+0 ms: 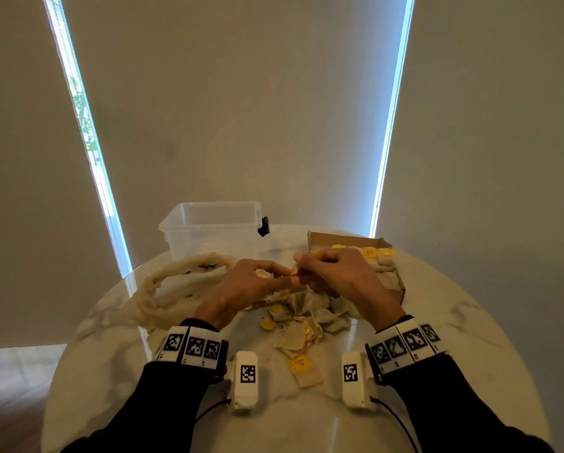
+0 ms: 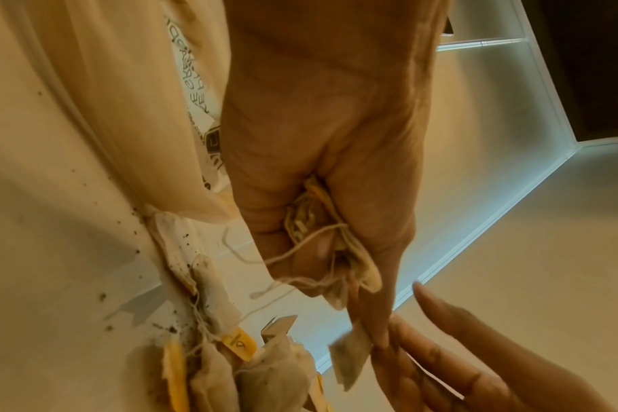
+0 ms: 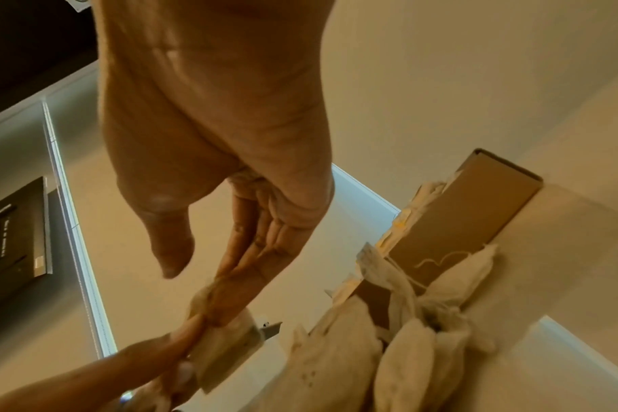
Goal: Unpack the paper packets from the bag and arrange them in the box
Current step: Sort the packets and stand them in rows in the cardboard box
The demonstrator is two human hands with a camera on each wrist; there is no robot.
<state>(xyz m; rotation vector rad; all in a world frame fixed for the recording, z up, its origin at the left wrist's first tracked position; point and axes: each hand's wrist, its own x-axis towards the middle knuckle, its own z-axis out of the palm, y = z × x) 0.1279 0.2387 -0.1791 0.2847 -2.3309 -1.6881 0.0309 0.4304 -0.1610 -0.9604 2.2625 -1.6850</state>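
Both hands meet above a loose pile of paper packets [image 1: 303, 315] with yellow tags on the round table. My left hand [image 1: 274, 279] grips a crumpled bundle of packets and strings [image 2: 311, 223] in its palm, and its fingertips pinch one more packet [image 2: 348, 359]. My right hand [image 1: 319, 266] reaches in with straight fingers [image 3: 237, 292] that lie against that packet [image 3: 226, 354]; its thumb stands apart. The cream cloth bag [image 1: 176, 289] lies slumped to the left. The open cardboard box [image 1: 339, 238] sits at the right with packets lined up inside.
A clear plastic tub [image 1: 208, 230] stands at the back of the marble table [image 1: 437, 322], behind the bag. Dark crumbs are scattered on the tabletop near the pile. More packets lean against the box's near side [image 3: 406, 348]. Window blinds hang behind the table.
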